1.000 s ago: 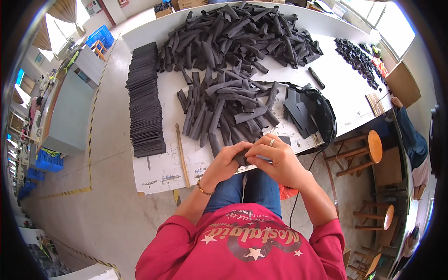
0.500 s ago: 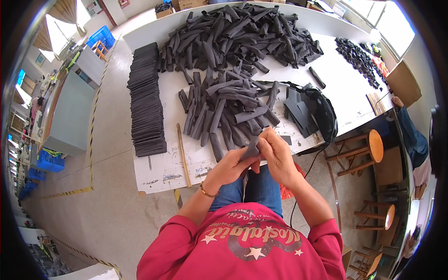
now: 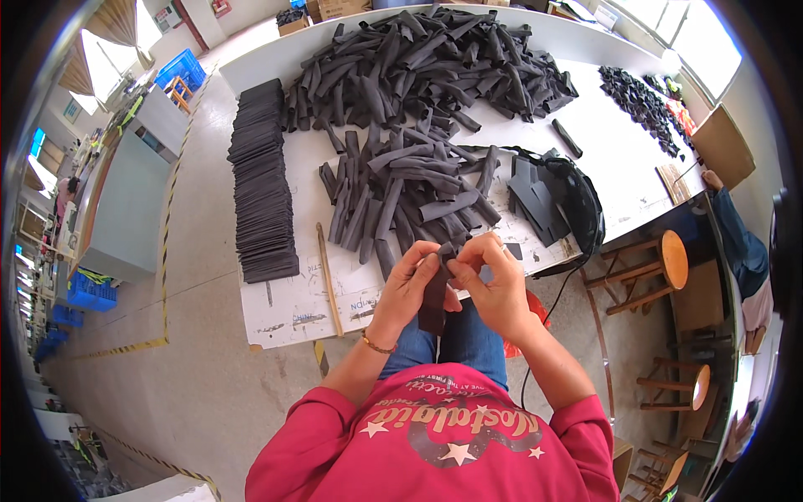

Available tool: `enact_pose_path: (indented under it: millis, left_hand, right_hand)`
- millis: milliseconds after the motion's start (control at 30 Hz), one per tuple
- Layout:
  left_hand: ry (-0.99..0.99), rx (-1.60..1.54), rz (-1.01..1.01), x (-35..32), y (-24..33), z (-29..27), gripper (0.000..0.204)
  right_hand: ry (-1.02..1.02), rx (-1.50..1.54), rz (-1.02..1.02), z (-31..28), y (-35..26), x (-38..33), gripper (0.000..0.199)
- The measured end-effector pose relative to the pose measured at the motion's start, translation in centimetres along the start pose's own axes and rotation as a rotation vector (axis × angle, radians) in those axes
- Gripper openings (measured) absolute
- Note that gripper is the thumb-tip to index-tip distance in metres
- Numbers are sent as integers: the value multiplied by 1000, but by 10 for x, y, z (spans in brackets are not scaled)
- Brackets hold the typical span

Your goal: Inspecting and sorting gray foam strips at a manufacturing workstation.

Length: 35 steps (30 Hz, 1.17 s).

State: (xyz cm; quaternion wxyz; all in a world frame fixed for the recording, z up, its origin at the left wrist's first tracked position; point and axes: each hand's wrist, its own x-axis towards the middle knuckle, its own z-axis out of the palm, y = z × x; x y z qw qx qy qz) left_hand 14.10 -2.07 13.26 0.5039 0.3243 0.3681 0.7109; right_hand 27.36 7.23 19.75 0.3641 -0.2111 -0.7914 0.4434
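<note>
A dark grey tube of fabric-like material (image 3: 433, 303) hangs upright between my hands, over my lap at the table's front edge. My left hand (image 3: 405, 289) is closed on its left side, thumb near the top. With thumb and fingers, my right hand (image 3: 493, 280) pinches its upper end. Just beyond my hands lies a loose heap of similar tubes (image 3: 405, 180). A larger pile of them (image 3: 435, 63) covers the back of the table. To the left stands a long row of flat, dark folded pieces (image 3: 263, 184), tightly stacked.
A thin wooden stick (image 3: 329, 280) lies on the white table (image 3: 276, 314) at front left. Flat dark pieces (image 3: 535, 201) rest beside a black bag (image 3: 588, 201) on the right. Small dark pieces (image 3: 640, 109) are spread farther right. Wooden stools (image 3: 672, 259) stand right of the table.
The tube has turned from slanting across my fingers to hanging down lengthwise. My left hand has risen slightly, and my right fingers have shifted to its upper end.
</note>
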Motion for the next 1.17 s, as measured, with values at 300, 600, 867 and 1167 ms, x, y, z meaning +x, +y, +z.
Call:
enact_pose_path:
  millis: [300,600,867,1167]
  left_hand:
    - [-19,10,18,3,1,2,24]
    - [55,-74,-5,10,2,-1,23]
    - [94,10,-36,9,2,6,25]
    - [-113,9,-161,-1,-12,8,36]
  right_hand:
    - [-61,-55,-62,-2,3,1,19]
    - [26,531,75,-15,10,3,7]
    - [9,314,136,-13,6,7,44]
    - [-64,419,222,-4,11,33,29]
